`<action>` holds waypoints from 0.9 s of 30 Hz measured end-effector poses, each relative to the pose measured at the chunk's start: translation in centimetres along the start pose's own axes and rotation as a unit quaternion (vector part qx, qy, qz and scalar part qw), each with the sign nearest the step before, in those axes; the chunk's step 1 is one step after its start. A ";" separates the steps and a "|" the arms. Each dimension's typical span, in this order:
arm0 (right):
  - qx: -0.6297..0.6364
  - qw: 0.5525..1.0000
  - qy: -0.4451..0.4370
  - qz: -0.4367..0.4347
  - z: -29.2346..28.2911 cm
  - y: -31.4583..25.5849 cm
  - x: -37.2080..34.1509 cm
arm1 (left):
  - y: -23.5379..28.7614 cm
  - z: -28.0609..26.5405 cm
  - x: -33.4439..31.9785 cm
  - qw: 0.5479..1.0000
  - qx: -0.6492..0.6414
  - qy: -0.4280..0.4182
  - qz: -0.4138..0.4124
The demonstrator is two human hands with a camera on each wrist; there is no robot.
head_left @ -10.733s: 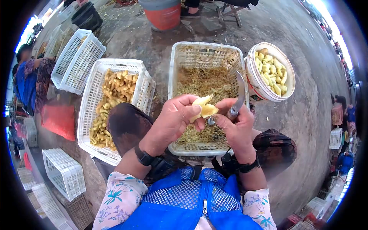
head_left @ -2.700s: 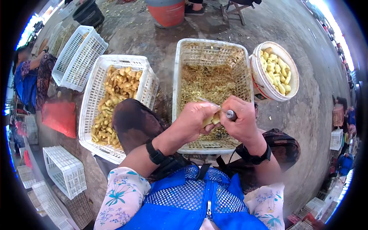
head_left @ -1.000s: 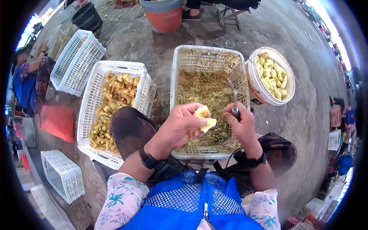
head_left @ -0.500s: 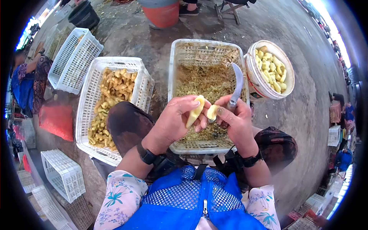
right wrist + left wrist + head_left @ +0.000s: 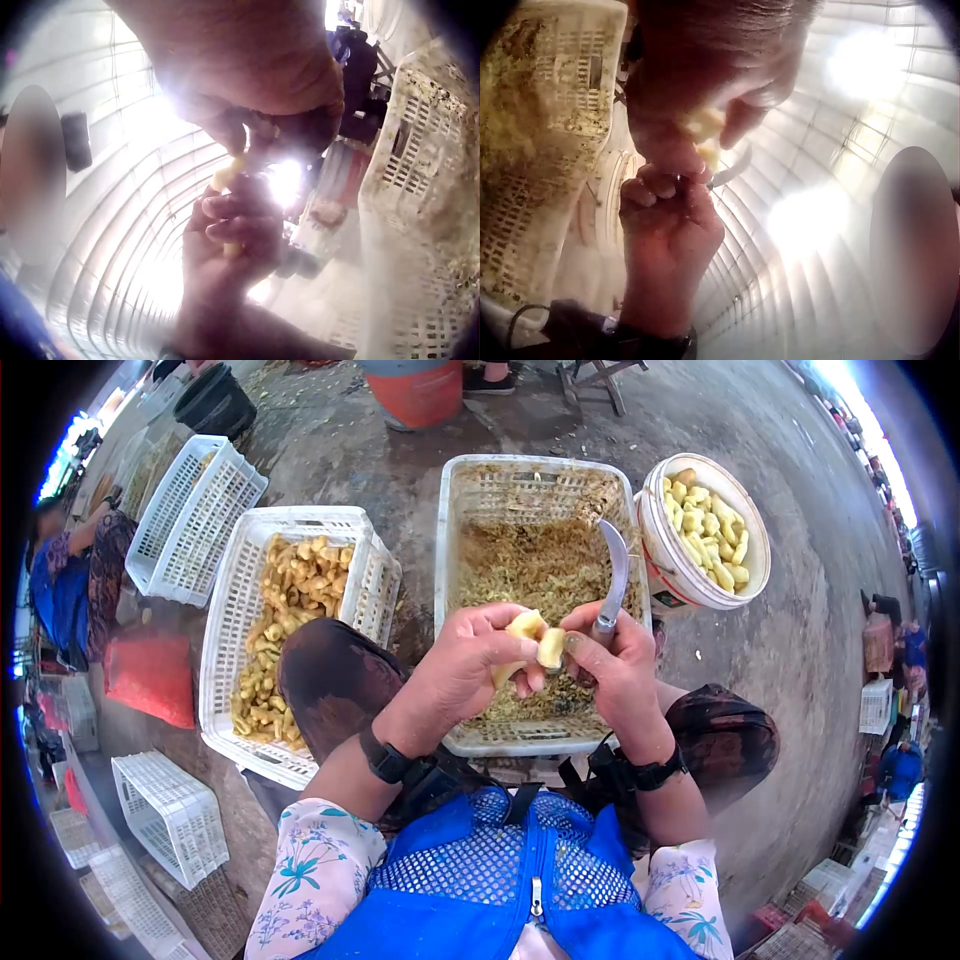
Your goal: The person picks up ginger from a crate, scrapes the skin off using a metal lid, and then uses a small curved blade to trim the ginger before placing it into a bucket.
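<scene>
My left hand (image 5: 462, 672) grips a peeled, pale yellow piece of ginger (image 5: 524, 624) over the crate of peelings. A short ginger knob (image 5: 551, 648) sits right against it, pinched by the thumb and fingers of my right hand (image 5: 622, 672). That same hand holds a curved knife (image 5: 616, 565) by its handle, blade pointing up and away. In the left wrist view, the ginger (image 5: 707, 126) shows between the fingers, with part of the knife blade (image 5: 733, 166) beside it. Fingers cover much of the ginger (image 5: 227, 174) in the right wrist view.
Below my hands stands a white crate (image 5: 447, 560) of peelings. A white bucket (image 5: 655, 550) of peeled ginger is to its right. Unpeeled ginger (image 5: 305, 585) fills part of a crate on the left, near a red sack (image 5: 150, 678). A person (image 5: 75, 575) sits far left.
One second ago my left hand held the ginger alone, with the right hand apart holding the knife. My right hand has since moved in and pinched the knob; the knife now points up.
</scene>
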State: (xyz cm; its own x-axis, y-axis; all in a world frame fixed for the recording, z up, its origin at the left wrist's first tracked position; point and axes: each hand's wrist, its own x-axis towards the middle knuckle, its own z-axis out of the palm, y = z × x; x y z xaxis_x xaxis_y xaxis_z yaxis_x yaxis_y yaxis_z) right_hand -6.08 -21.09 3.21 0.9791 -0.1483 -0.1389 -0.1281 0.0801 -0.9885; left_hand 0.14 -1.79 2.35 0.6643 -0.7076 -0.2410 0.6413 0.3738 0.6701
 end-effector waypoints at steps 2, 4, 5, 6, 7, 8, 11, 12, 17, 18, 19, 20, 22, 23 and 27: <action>-0.028 1.000 0.003 -0.003 -0.2 0.3 0.0 | 0.1 -0.2 0.1 1.000 0.015 -0.004 -0.002; -0.054 0.998 -0.009 -0.019 -0.4 0.6 0.0 | 0.0 -0.1 0.2 1.000 0.014 0.006 -0.009; -0.067 0.997 -0.015 -0.026 -0.4 0.7 0.0 | -0.1 -0.1 0.3 1.000 0.014 0.012 -0.012; -0.090 0.995 -0.012 -0.041 -0.3 0.7 0.0 | -0.1 -0.1 0.2 1.000 0.014 0.014 -0.015; -0.113 0.992 -0.009 -0.057 -0.1 0.5 0.0 | -0.1 -0.1 0.2 1.000 0.015 0.015 -0.017; -0.135 0.988 -0.005 -0.073 0.0 0.3 0.0 | -0.1 0.0 0.1 1.000 0.017 0.017 -0.020; -0.213 0.969 -0.012 -0.126 0.2 -0.9 0.0 | 0.1 0.3 -0.1 1.000 0.009 0.023 -0.015; -0.223 0.962 -0.018 -0.156 0.3 -1.0 0.1 | 0.1 0.3 0.0 1.000 0.012 0.012 -0.009; -0.251 0.947 -0.028 -0.201 0.7 -1.6 0.3 | -0.2 -0.5 0.1 0.999 0.013 -0.030 0.011; -0.266 0.944 -0.019 -0.196 0.6 -1.7 0.2 | -0.3 -0.5 0.1 0.999 0.018 -0.023 0.015; -0.281 0.941 -0.011 -0.191 0.6 -1.9 -0.1 | -0.2 -0.4 0.1 0.999 0.023 -0.017 0.019; -0.295 0.937 -0.004 -0.187 0.5 -1.9 -0.3 | -0.1 -0.4 0.1 0.999 0.028 -0.010 0.024; -0.288 0.937 -0.003 -0.197 0.1 -1.4 -0.9 | 0.3 -0.4 0.0 0.999 0.013 -0.011 0.033; -0.284 0.938 -0.002 -0.200 0.0 -1.1 -1.2 | 0.4 -0.3 -0.1 0.999 0.004 -0.011 0.037; -0.295 0.942 -0.025 -0.156 -0.1 -0.7 -1.7 | 0.2 -0.3 0.0 1.000 0.003 -0.012 0.019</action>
State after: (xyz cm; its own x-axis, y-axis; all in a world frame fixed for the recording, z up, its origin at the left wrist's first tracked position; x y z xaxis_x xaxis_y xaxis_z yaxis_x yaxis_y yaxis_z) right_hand -7.64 -20.95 4.14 0.9879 -0.0258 0.1532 0.1171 -0.5241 -0.8435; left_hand 0.40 -1.58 2.28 0.6784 -0.7076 -0.1978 0.6133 0.3973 0.6827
